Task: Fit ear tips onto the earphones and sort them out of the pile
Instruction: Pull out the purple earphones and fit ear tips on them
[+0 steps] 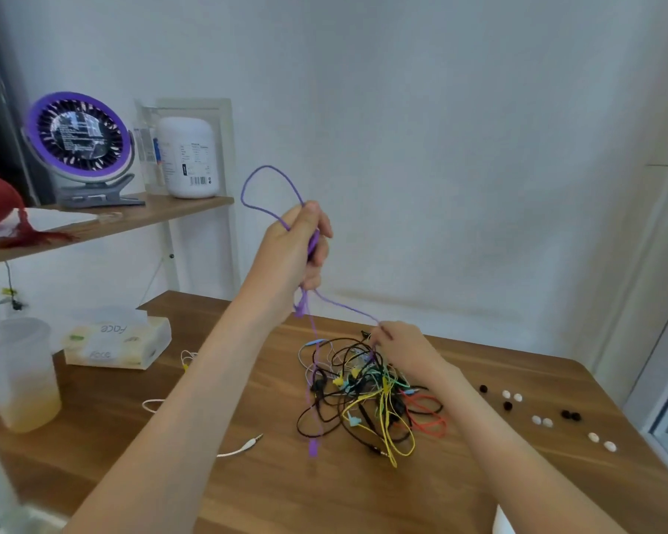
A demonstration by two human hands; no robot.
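Left hand [299, 244] fingers curl round the purple earphone cord [301, 307], loop above them, tail dangling below; right hand [400, 343] pinches it just over the pile [367, 395]; cord judged light, limp, snag-prone, so grip near the ends.

The person's left forearm [209, 379] and right forearm [498, 437] are bare along all their visible length, from the lower edge of the view up to the wrists. The left hand [301, 244] and right hand [402, 344] are bare too. Both forearms look slender and smooth, and the fingers are slim. The nails are too blurred to tell their finish.
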